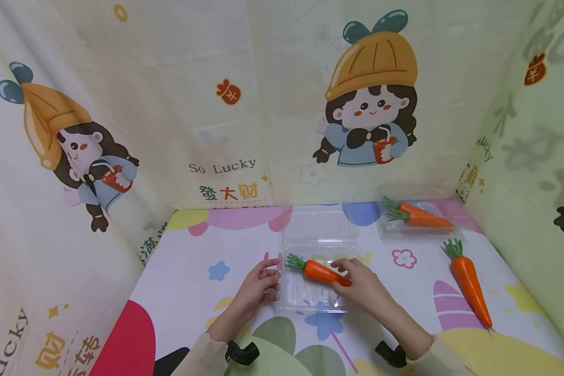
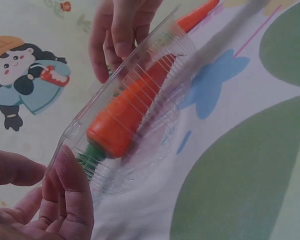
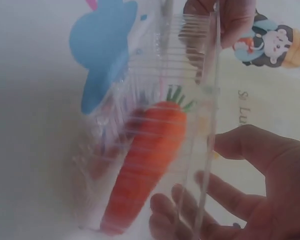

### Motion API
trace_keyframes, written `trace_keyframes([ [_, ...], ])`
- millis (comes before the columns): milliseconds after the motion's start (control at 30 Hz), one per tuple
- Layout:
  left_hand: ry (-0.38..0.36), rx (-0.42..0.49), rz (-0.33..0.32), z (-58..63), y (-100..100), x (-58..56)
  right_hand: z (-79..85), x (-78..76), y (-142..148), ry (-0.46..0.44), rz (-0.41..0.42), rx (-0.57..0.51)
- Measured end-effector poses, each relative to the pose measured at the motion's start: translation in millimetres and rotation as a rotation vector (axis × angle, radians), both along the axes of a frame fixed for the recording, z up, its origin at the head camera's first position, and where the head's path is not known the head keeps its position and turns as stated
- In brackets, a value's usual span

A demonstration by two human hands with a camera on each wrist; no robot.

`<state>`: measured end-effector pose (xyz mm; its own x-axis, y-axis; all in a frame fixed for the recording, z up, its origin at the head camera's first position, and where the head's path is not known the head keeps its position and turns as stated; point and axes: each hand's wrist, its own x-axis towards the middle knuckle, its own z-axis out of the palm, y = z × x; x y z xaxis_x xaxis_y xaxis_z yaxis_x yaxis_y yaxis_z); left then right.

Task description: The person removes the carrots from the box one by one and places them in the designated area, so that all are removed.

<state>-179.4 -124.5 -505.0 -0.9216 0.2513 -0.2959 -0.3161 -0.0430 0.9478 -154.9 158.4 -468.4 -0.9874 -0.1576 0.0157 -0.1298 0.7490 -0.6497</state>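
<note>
In the head view a clear plastic box (image 1: pixel 305 303) stands on the table with its lid (image 1: pixel 317 225) folded back. An orange toy carrot (image 1: pixel 320 271) with green leaves lies slanted in it, leaves to the left. My left hand (image 1: pixel 258 284) is at the box's left side; in the left wrist view its thumb and a finger pinch the rim. The right hand (image 1: pixel 362 282) hovers over the box's right side, its fingertips close around the carrot's tip. Seen from the right wrist, that hand's fingers (image 3: pixel 230 197) are spread and relaxed, apart from the carrot (image 3: pixel 150 160).
Another clear box (image 1: pixel 420 232) with carrots (image 1: pixel 425 215) inside stands at the back right. A single carrot (image 1: pixel 470 284) lies on the right of the table. Printed cloth walls (image 1: pixel 282 130) enclose the patterned tabletop (image 1: pixel 183 292) at the back and sides.
</note>
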Motion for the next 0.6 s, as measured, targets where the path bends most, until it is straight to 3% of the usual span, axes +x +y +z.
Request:
trace_keyframes([
  [200, -0.001, 0.0, 0.001, 0.7, -0.1, 0.9, -2.3, 0.2, -9.4, -0.028, -0.004, 0.026],
  [600, -0.004, 0.001, 0.002, 0.9, -0.3, -1.0, -10.4, -9.3, -24.9, 0.026, 0.002, 0.123],
])
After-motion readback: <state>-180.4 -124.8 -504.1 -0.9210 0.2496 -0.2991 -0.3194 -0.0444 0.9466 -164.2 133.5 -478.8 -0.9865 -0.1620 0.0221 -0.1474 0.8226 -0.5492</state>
